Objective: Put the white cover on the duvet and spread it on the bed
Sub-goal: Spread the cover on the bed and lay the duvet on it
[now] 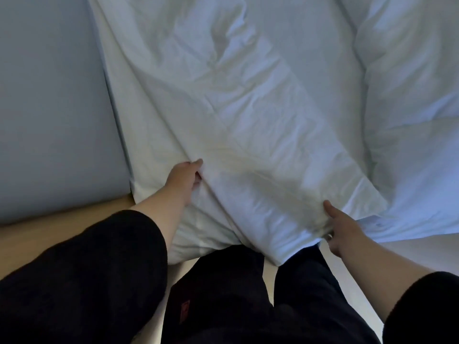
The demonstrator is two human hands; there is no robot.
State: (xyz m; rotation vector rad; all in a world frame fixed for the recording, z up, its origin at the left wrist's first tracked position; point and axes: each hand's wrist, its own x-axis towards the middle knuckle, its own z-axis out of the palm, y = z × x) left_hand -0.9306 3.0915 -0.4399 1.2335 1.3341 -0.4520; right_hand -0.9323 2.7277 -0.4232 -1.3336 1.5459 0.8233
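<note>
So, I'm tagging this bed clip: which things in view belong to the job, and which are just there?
In the job:
- white cover
- duvet
- left hand, gripping the cover
- right hand, gripping the cover
- bed

Just there:
- wall
- floor

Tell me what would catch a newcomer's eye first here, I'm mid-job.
The rumpled white cover fills most of the view, draped over the bed toward the person. At its near edge the left hand grips a fold and the right hand pinches the corner hanging over the bed's end. Bare grey mattress shows on the left.
</note>
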